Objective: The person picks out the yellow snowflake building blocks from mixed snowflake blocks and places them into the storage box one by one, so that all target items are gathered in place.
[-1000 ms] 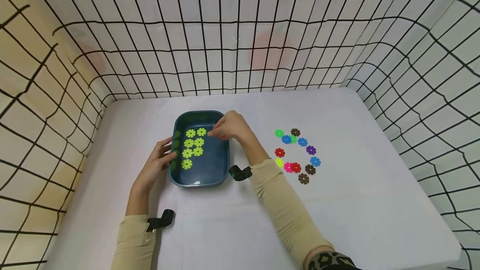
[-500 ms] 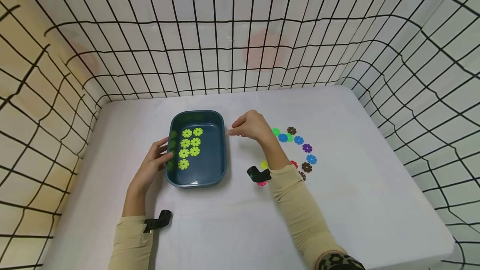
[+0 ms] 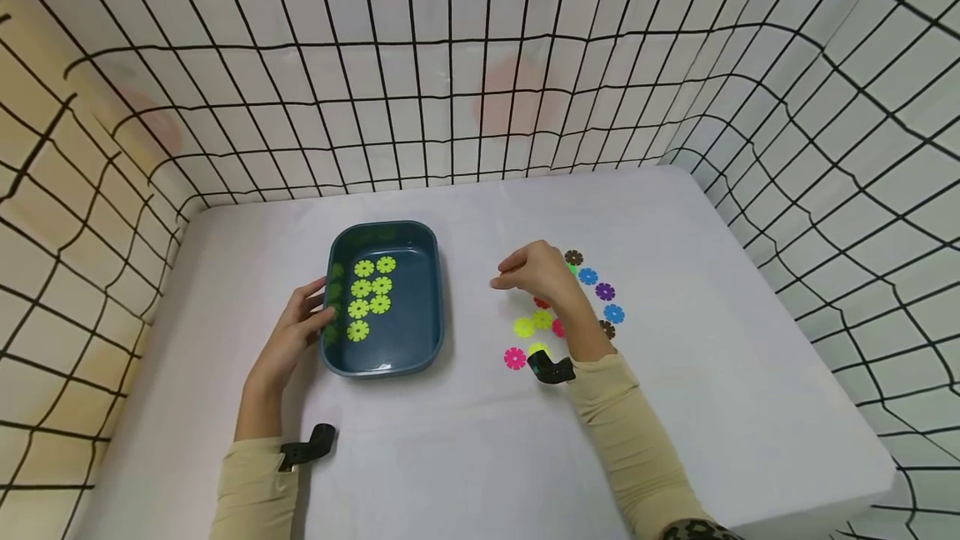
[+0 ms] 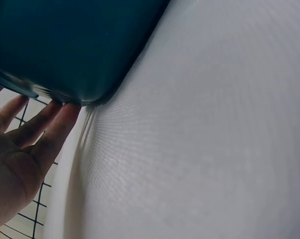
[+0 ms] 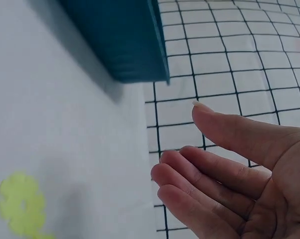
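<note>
- A big black wire grid stands behind the blue tray and along both of its sides.
- A white table is under the tray and spreads out all around it.
- The blue tray sits flat, with its open side up.
- The left hand grips the tray at its left side, with the thumb over the rim and the other fingers against the outside.
- The right hand is to the right of the tray, apart from it. It is free, with its fingers loosely bent and the thumb apart from them.
- One black wrist camera is nearer the person than the tray, and the other black wrist camera is to the tray's right.
- Seven yellow-green notched discs lie inside the tray, mostly toward its left.
- More notched discs in pink, yellow, red, brown, green, blue and purple lie right of the tray. The right hand and arm partly hide some.
</note>
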Action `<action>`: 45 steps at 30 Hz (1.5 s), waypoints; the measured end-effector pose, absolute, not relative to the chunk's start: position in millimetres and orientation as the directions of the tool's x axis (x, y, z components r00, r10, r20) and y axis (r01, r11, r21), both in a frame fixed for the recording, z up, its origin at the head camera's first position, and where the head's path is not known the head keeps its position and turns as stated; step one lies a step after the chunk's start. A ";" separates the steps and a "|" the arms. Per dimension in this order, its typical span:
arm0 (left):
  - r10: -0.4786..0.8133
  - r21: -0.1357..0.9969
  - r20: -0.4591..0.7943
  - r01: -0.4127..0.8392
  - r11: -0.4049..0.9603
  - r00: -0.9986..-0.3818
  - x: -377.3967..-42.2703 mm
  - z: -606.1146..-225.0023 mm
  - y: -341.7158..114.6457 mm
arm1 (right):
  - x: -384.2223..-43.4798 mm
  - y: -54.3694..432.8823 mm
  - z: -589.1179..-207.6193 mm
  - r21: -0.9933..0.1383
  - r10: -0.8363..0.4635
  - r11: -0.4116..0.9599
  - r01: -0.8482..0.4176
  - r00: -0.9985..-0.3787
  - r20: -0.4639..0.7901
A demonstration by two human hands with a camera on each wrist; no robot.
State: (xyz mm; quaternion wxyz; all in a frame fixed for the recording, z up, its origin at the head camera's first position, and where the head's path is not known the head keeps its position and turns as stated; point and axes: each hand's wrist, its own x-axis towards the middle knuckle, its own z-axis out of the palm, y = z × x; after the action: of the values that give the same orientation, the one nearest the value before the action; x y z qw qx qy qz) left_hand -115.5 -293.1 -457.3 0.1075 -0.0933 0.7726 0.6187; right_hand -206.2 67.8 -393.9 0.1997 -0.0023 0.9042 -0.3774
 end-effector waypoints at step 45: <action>-0.031 0.933 -0.286 -0.286 0.218 -0.958 -114.6 -457.6 -292.1 | -163.3 85.0 -431.9 -0.336 -0.446 0.872 -0.355 -0.859 -0.250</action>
State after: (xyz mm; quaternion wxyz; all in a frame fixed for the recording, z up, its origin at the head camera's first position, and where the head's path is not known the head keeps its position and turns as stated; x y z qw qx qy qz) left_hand -114.6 -292.1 -457.6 0.1033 -0.1023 0.7737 0.6167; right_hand -163.3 85.0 -431.9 0.1621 -0.2101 0.9538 -0.1406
